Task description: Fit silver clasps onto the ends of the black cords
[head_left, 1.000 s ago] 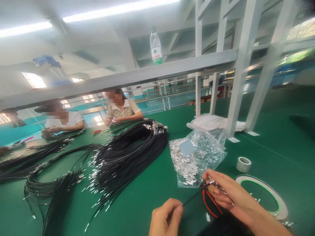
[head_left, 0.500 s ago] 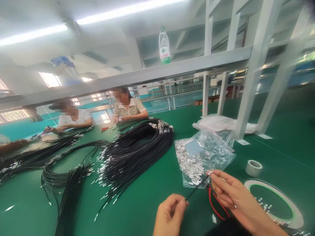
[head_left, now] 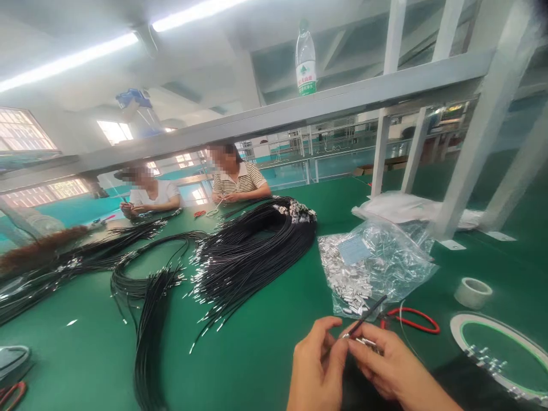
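Left hand joins right hand on cord; tool seemingly released

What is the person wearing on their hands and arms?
Nothing at all. The left hand and the right hand are bare: no gloves, rings or watch show. The right wrist has no sleeve on it either.

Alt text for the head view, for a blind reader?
Left hand and right hand meet low over a green table, pinching a thin black cord. Beyond lie a clear bag of silver pieces, a red-handled tool and cord bundles; two people sit opposite.
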Action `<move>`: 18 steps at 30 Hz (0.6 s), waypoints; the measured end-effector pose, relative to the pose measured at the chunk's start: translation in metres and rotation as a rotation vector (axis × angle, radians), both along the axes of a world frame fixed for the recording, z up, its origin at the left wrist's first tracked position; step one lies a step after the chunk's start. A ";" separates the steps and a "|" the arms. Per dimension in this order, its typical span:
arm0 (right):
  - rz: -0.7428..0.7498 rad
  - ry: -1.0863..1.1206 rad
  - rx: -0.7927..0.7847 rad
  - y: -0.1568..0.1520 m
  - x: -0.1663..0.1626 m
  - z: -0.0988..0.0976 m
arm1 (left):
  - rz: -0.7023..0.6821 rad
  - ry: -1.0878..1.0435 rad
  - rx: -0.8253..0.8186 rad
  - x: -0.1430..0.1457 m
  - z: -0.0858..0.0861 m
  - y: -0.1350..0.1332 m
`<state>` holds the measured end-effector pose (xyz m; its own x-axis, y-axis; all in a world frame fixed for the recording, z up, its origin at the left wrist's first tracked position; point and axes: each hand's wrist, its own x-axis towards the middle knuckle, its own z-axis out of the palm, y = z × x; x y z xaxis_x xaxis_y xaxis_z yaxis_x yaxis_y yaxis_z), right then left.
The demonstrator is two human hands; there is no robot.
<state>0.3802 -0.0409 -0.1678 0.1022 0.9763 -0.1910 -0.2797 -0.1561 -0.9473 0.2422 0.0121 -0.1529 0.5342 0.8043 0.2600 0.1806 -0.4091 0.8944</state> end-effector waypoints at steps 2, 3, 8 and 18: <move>0.034 0.095 -0.029 -0.001 0.002 0.001 | -0.004 -0.018 0.031 -0.001 0.005 0.000; 0.020 0.164 -0.047 -0.002 0.005 0.003 | 0.005 -0.029 0.036 -0.001 0.007 0.001; -0.132 0.448 -0.105 -0.009 0.023 0.015 | 0.086 -0.049 -0.032 -0.005 0.014 0.006; -0.227 0.372 -0.063 -0.011 0.036 0.015 | 0.077 -0.066 -0.014 -0.004 0.010 0.005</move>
<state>0.4165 -0.0517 -0.1528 0.2256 0.9223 -0.3137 -0.6341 -0.1054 -0.7660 0.2384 0.0175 -0.1428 0.4526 0.8464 0.2805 0.1519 -0.3832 0.9111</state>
